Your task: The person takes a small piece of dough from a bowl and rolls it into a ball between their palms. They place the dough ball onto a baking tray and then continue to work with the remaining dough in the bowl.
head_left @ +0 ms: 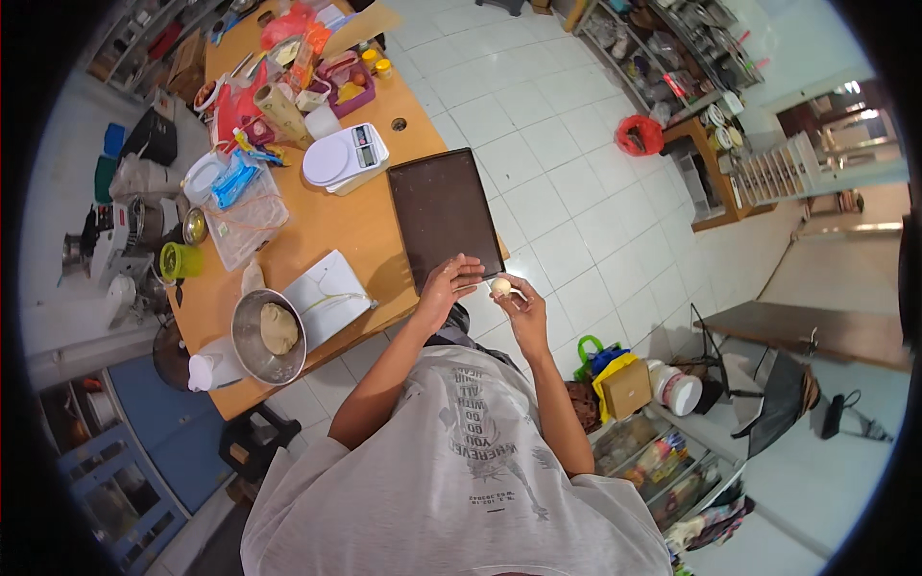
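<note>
My right hand (pixel 521 312) holds a small pale dough ball (pixel 500 287) in its fingers, just beyond the near right corner of a dark baking tray (pixel 437 211). My left hand (pixel 447 288) is raised beside it over the tray's near end, fingers apart and somewhat curved, with nothing visible in it. Left of the tray a white board (pixel 317 288) with a thin yellowish cord lies on the wooden table. A steel bowl (pixel 248 350) holding a large lump of dough (pixel 279 328) stands at the table's front left, next to a white jug (pixel 206 370).
A white scale (pixel 344 158) sits behind the tray, amid bags, rolls and containers on the table (pixel 202 307). At right are a metal shelf (pixel 653 67), a red bag (pixel 638 135), and bags with a box (pixel 624 384). Tiled floor (pixel 567 182) lies beyond the table.
</note>
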`<state>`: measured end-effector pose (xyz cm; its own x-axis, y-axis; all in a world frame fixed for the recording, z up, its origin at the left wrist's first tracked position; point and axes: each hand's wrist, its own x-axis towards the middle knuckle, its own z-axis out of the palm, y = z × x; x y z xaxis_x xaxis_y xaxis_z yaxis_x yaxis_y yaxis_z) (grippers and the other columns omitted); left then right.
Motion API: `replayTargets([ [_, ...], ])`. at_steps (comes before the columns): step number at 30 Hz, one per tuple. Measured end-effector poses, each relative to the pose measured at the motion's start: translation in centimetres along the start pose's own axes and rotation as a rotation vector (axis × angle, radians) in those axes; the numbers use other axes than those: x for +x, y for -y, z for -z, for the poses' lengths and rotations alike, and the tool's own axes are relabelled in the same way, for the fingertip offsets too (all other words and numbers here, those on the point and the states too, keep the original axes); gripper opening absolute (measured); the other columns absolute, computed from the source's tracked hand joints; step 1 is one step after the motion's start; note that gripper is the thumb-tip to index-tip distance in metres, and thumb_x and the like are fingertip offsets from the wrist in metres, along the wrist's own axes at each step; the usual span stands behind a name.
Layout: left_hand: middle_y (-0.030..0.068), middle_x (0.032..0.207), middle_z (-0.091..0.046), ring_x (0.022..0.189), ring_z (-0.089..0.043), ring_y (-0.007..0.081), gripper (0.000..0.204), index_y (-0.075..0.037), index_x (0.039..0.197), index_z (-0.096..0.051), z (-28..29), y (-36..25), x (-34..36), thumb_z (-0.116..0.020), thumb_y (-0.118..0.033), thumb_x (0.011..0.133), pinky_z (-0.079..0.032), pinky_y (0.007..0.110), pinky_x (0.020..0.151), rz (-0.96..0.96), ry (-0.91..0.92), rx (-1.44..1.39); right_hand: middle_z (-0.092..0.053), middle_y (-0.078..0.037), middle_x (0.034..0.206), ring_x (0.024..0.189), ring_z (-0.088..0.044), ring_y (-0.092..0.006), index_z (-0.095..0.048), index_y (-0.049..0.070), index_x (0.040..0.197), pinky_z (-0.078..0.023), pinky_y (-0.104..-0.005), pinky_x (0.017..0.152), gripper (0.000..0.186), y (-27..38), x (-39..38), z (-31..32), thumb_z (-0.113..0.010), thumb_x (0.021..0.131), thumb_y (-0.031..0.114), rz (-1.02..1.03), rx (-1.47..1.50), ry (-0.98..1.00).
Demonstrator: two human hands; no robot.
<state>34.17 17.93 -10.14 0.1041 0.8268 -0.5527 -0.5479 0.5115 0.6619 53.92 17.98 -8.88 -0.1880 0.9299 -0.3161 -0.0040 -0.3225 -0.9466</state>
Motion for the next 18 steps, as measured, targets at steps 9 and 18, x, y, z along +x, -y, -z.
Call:
replayTargets([
  [9, 0.0096, 0.12, -0.071, 0.11, -0.067, 0.02, 0.046, -0.006, 0.124, -0.066, 6.9, -2.0, 6.7, -0.05, -0.047, 0.11, -0.052, 0.035, 0.099, -0.113, -0.234, -0.006, -0.07, -0.011, 0.116, 0.104, -0.071, -0.0174, -0.065, -0.002, 0.133, -0.055, -0.0285, 0.094, 0.035, -0.1, 12.3, -3.9, -0.071, 0.101, 0.012, -0.158, 0.052, 0.197],
  [18, 0.0188, 0.117, -0.066, 0.105, -0.067, 0.0308, 0.031, -0.001, 0.123, -0.063, 16.5, 2.3, 13.2, -0.069, -0.022, 0.101, -0.052, 0.041, 0.095, -0.353, -0.774, 0.517, -0.071, -0.005, 0.115, 0.095, -0.07, -0.0145, -0.065, 0.006, 0.133, -0.057, -0.0294, 0.086, 0.033, -8.6, 27.5, -11.7, -0.07, 0.101, 0.012, -0.311, 0.07, 0.457],
])
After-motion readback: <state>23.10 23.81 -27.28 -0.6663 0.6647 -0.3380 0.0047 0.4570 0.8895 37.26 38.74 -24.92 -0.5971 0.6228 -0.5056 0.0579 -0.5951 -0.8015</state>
